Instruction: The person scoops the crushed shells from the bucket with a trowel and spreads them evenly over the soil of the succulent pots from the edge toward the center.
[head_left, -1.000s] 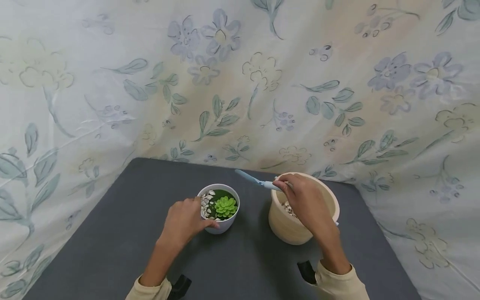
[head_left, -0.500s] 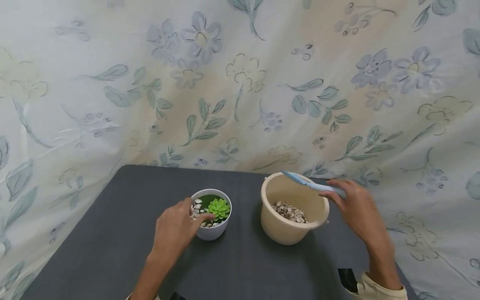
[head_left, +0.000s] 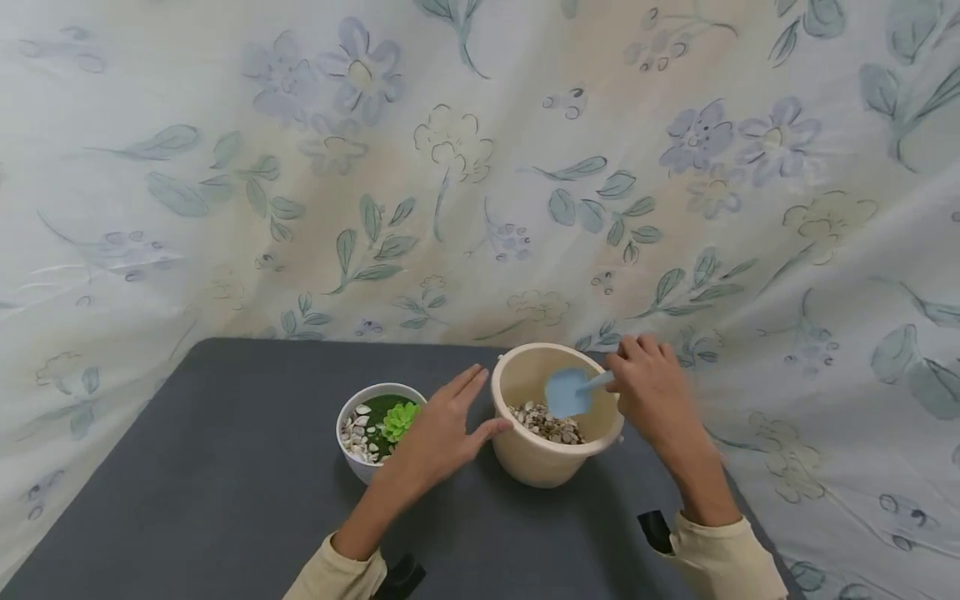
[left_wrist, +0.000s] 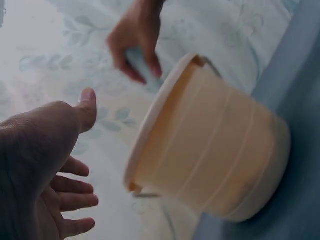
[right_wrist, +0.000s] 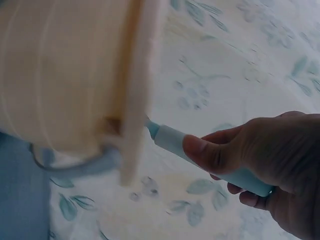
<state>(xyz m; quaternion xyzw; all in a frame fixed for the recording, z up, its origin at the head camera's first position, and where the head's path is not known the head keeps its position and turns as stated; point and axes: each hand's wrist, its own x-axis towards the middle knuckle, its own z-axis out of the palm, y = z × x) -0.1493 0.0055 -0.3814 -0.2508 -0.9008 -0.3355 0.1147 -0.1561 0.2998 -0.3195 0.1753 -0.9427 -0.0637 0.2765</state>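
Observation:
My right hand [head_left: 651, 392] grips the pale blue handle of a small trowel [head_left: 567, 393], and its blade hangs inside the cream bucket [head_left: 536, 467]. Broken shells or pebbles [head_left: 546, 423] cover the bucket's bottom. In the right wrist view, thumb and fingers curl round the trowel handle [right_wrist: 172, 140]. My left hand [head_left: 442, 433] has its fingers extended beside the bucket's left rim; the left wrist view shows a gap between hand [left_wrist: 45, 150] and bucket [left_wrist: 215, 145]. Left of it stands a white pot [head_left: 343, 446], partly hidden by that hand, with a green succulent [head_left: 400, 421] and white stones [head_left: 360, 437].
Both containers stand on a dark grey table [head_left: 247, 467]. A floral cloth [head_left: 450, 208] hangs close behind the table and along its right side. The bucket's wire handle [right_wrist: 75, 167] hangs down at its side.
My left hand has left the white pot and moved right to the bucket. My right hand first swung right, away from over the bucket, then brought the trowel blade down into it.

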